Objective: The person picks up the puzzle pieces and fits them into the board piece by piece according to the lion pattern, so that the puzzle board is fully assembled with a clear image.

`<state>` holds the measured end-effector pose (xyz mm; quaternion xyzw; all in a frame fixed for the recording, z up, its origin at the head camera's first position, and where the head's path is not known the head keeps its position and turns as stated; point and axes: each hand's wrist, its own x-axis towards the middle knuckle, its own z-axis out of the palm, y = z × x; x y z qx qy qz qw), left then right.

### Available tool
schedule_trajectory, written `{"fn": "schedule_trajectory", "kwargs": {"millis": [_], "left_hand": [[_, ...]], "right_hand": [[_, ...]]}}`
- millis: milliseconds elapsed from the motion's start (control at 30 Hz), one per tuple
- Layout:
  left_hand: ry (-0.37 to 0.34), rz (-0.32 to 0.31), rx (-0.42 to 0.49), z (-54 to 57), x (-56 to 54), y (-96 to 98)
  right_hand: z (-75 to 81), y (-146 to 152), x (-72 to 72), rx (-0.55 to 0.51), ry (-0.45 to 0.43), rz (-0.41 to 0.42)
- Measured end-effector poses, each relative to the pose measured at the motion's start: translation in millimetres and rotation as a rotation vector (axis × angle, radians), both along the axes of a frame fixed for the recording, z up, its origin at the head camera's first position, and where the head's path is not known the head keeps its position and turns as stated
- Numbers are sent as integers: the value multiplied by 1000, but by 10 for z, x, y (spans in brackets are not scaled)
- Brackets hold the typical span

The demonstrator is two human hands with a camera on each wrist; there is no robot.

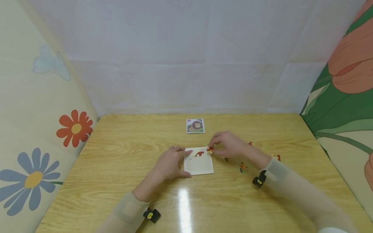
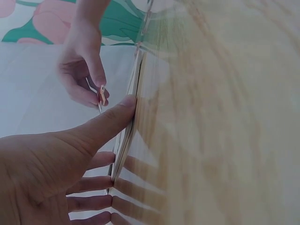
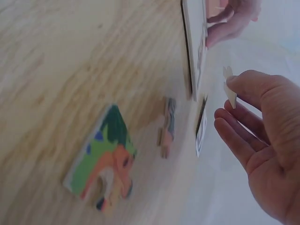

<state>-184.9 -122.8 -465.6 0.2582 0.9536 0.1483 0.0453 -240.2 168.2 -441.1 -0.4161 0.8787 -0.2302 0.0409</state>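
A white square puzzle board point(image 1: 198, 166) lies on the table, with some coloured picture parts near its top edge. My left hand point(image 1: 171, 163) rests along the board's left side, thumb at the near edge and index finger over the upper left corner. In the left wrist view those fingers point(image 2: 91, 183) are spread and fairly straight. My right hand point(image 1: 230, 145) pinches a small jigsaw piece point(image 1: 210, 149) between thumb and fingers at the board's upper right corner. The right wrist view shows this piece point(image 3: 230, 89) edge-on, its picture hidden.
Loose jigsaw pieces lie right of the board, among them a green and orange one point(image 1: 243, 167), one at the far right point(image 1: 276, 157) and one behind the right wrist point(image 1: 250, 143). A lion picture card point(image 1: 195, 126) lies behind the board. A white cloth point(image 1: 186, 81) hangs behind the table.
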Motion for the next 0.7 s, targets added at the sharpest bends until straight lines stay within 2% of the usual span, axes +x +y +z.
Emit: {"fn": "schedule_trajectory", "kwargs": {"millis": [133,367,700], "left_hand": [[0,2,-1,1,2,-2],[7,0,2,-7,0,-3],[9,-1,9,-13,-2,-9]], "right_hand": [[-43,-92,15,15,-14,13],[-167,-171,-5,41,20,16],[-195,-218,10,56,10,0]]}}
